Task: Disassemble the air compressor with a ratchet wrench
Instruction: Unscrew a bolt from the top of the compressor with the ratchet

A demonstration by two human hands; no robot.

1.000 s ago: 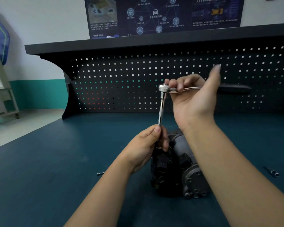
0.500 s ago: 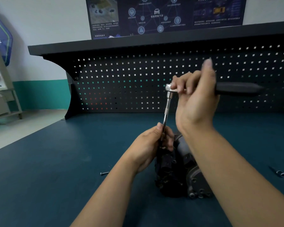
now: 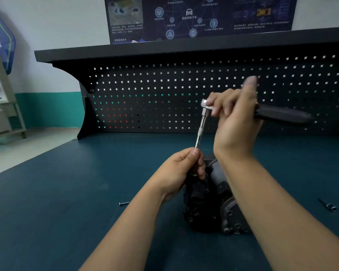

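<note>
The air compressor (image 3: 201, 202) lay on its side on the blue workbench (image 3: 67, 192), near the front edge and btwn the two forearms. Its housing looked whole, w/ no cover or section visibly off. Above it stood the ratchet wrench (image 3: 280, 114), w/ a long extension bar (image 3: 201, 128) running down from the wrench head to the top of the compressor. The socket end and its fastener were hidden behind the left hand (image 3: 178, 171), so I couldn't tell if it was seated. That hand pinched the bar's lower end, fingers curled round it. The right hand (image 3: 235, 122) was wrapped round the wrench just behind the head, thumb sticking up, black grip jutting out to the right. The hands were apart, one above the other. A small screw (image 3: 124, 203) lay on the bench left of the compressor, and another small fastener (image 3: 330, 207) (bolt or bit, too small to tell) lay well off to the right. So prob. a couple of fasteners were out already. The bolts on the end flange nearest the camera were still in place. My read: early-to-mid stage. Left to do were the fastener under the bar, the flange bolts, then splitting the housing.
</note>
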